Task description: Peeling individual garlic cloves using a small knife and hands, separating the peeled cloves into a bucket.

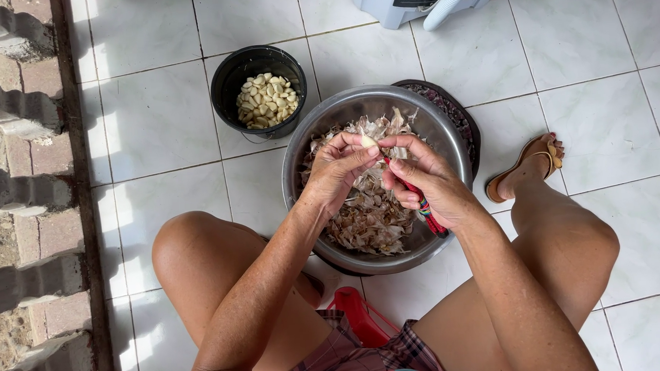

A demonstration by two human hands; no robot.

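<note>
A black bucket [259, 93] of peeled cloves is sitting far left of the metal bowl [445, 141] heaped with papery skins [371, 217]. Over it, the left hand [338, 170] is pinching a pale garlic clove [369, 141], while the right hand [425, 181] is gripping a red-handled knife [427, 208].

Home setting, I judge: a tiled porch or yard-side floor of a house, not a fitted kitchen. I see large glossy white floor tiles [159, 118] with grey grout, hard sunlight falling in bars. Along the left edge runs a weathered brick wall [23, 181] with open gaps. Work is done low, seated on a small red stool [360, 316] with bare knees out, a sandal [527, 164] on one foot. Household vessels sit straight on the floor: a steel basin [445, 141] of papery garlic skins [371, 220], a black bucket [227, 79] of peeled cloves [267, 100]. A white plastic appliance [404, 4] stands at the top edge.
</note>
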